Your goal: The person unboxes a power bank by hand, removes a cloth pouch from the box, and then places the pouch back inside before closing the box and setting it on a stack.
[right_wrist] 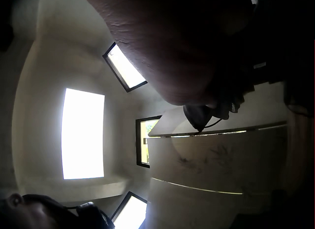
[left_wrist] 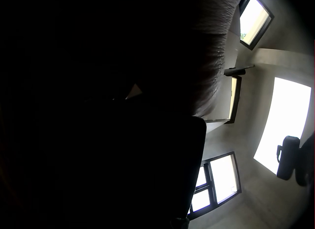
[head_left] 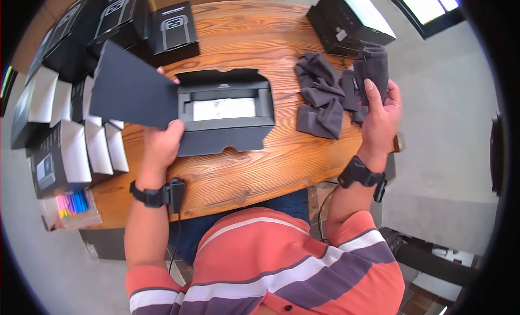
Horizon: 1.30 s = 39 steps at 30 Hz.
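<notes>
An open black box (head_left: 226, 135) lies on the wooden table with a white label or paper (head_left: 224, 109) inside its recess. My left hand (head_left: 164, 143) grips the box's left side by the raised dark lid flap (head_left: 135, 90), thumb on the near edge. At the right, my right hand (head_left: 381, 117) holds a folded dark grey cloth pouch (head_left: 372, 63), the thumb pressed on its front. Beside it on the table lie crumpled grey pouches (head_left: 320, 98) and a dark piece with a small label (head_left: 350, 88). Both wrist views are mostly dark, with the held things hidden.
Closed black boxes (head_left: 174, 33) stand at the back left, and boxes with white flaps (head_left: 76, 152) are stacked at the left edge. Coloured items in a clear bag (head_left: 73, 204) lie at the near left corner. Another black box (head_left: 346, 25) stands at the back right.
</notes>
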Available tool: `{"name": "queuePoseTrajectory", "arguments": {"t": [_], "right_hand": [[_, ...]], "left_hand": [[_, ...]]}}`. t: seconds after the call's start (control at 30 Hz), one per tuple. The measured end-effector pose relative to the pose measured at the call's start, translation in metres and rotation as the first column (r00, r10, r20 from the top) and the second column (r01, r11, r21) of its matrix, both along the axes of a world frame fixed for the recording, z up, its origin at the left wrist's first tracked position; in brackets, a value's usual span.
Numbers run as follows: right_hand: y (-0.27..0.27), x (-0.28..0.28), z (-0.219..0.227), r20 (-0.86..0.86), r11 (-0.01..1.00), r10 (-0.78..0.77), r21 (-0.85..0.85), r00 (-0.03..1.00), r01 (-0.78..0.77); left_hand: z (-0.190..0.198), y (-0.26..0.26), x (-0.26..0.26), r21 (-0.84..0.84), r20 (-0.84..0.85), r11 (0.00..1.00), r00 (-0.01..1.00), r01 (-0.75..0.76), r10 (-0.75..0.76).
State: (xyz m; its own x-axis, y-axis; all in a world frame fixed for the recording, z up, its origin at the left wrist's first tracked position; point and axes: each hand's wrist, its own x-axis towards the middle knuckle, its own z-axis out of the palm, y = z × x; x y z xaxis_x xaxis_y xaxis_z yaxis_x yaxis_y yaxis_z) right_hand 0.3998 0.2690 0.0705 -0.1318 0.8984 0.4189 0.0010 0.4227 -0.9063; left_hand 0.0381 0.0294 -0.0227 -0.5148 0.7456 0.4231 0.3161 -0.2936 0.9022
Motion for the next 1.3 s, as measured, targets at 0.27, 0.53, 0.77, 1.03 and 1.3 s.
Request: {"name": "queuePoseTrajectory", "arguments": {"t": [0.27,0.53,0.77,1.03,1.3], "right_hand": [[-0.068,-0.135,0.027,0.525,0.719,0.654,-0.207,0.544,-0.664],[-0.068,-0.163,-0.011,0.792,0.815,0.146,0.244,0.593,-0.526],[-0.065,-0.159,-0.01,0.701,0.822,0.151,0.303,0.697,-0.482],[-0.051,-0.152,-0.025,0.792,0.63,0.106,0.414,0.601,-0.657],[-0.037,-0.145,-0.016,0.508,0.863,0.167,0.34,0.845,-0.375]], "left_hand": [[0.004,-0.001,0.001,-0.058,0.005,0.998,1.0,0.028,-0.027],[0.003,-0.007,0.0,-0.131,-0.043,0.991,0.999,0.002,-0.008],[-0.005,-0.009,0.001,-0.222,0.061,0.975,0.998,0.004,0.009],[0.001,-0.003,0.0,-0.118,-0.055,0.993,0.998,-0.003,-0.003],[0.001,-0.003,-0.001,-0.123,-0.027,0.992,0.999,0.036,-0.04]]}}
